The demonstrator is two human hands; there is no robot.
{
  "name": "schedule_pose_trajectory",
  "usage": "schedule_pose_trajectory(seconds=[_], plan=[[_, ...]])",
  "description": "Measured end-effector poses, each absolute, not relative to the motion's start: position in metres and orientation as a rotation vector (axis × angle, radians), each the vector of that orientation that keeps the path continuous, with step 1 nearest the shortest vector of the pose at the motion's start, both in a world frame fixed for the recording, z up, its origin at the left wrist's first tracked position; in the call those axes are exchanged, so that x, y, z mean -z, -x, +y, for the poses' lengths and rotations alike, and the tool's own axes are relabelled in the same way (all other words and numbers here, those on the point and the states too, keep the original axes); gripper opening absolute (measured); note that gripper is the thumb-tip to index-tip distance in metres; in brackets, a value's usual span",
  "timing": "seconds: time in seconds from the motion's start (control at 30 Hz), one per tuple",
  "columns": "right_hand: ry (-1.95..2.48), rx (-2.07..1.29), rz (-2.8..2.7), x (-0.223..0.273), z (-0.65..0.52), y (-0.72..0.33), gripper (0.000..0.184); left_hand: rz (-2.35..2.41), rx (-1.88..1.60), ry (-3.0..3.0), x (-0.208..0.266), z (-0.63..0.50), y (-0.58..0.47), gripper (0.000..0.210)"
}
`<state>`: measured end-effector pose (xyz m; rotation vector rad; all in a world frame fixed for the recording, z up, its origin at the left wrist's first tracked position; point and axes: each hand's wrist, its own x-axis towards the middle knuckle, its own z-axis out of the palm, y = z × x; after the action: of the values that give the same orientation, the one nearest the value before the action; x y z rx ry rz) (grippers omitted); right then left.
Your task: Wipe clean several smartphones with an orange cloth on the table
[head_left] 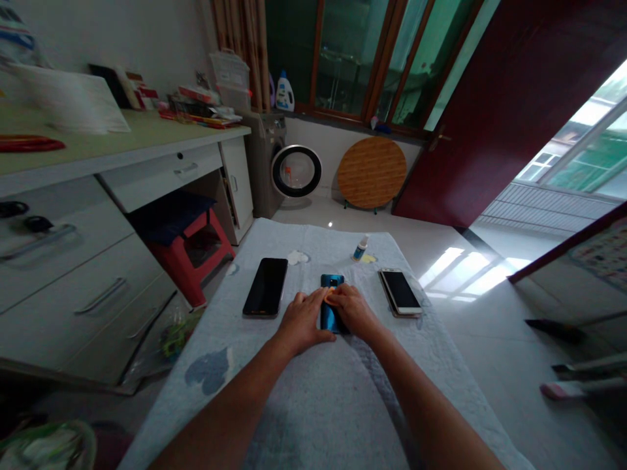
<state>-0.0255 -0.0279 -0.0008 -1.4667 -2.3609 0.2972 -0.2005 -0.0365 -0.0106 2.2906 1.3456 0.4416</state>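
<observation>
A shiny blue smartphone (331, 320) lies on the cloth-covered table with its back and camera block facing up. My left hand (302, 321) holds it along the left side, fingers near the upper edge and thumb by the lower end. With bent fingers, my right hand (353, 311) presses a small orange piece (332, 298), perhaps a cloth or pad, onto the phone's back. Most of that piece is hidden under the fingers. To the left is a black phone (266, 287), screen up. On the right lies a white-framed phone (401, 291), with a small spray bottle (361, 248) standing farther back.
A pale blue patterned cloth (323, 398) covers the table. Left of it are a red stool (196, 254) and a white desk (117, 222). Behind stand a washing machine with its round door (296, 171) open and a round wooden tabletop (372, 172) against the wall.
</observation>
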Motion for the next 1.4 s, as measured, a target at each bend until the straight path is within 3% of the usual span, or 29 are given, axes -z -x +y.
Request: schedule_pose_trajectory(seconds=[0.2, 0.43, 0.77, 1.4], plan=[[1.331, -0.369, -2.456, -0.002, -0.04, 0.027, 0.023, 1.392, -0.409, -2.254, 0.012, -0.037, 0.2, 0.103], [1.485, -0.191, -2.363, 0.0, -0.002, 0.026, 0.027, 1.377, -0.454, -2.288, 0.009, -0.037, 0.2, 0.108], [1.563, -0.004, -2.547, -0.002, 0.046, 0.045, 0.031, 1.355, -0.327, -2.364, 0.003, -0.035, 0.201, 0.084], [2.019, -0.001, -2.41, -0.003, 0.046, 0.01, 0.037, 1.401, -0.367, -2.395, 0.004, -0.038, 0.198, 0.088]])
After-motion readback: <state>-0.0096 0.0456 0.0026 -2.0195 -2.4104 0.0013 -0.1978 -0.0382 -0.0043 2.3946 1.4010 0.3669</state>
